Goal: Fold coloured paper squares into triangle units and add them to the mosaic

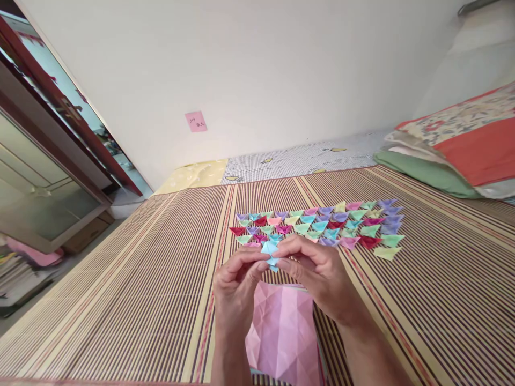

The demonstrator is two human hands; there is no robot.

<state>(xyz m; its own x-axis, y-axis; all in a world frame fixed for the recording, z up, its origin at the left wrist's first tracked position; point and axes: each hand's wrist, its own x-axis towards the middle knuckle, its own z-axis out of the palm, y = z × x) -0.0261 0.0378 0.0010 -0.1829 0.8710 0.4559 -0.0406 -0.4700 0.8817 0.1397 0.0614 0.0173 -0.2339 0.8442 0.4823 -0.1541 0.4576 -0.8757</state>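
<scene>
Between my two hands is a small piece of folded light-blue paper (270, 251), pinched from both sides. My left hand (237, 273) grips its left edge between thumb and fingertips. From the right, my right hand (316, 268) pinches it the same way. Below them lies a creased pink sheet of paper (284, 332) on top of other sheets, whose edges show at the sides. Just beyond my hands, several rows of small folded paper pieces (333, 225) in many colours are laid out; my hands hide some of the nearest ones.
Everything lies on a striped bamboo mat (140, 289). Folded bedding (466, 145) is piled at the far right against the wall. A pink note (196, 121) is stuck on the white wall (281, 69). At the left are a glass-panelled door (32, 177) and a doorway.
</scene>
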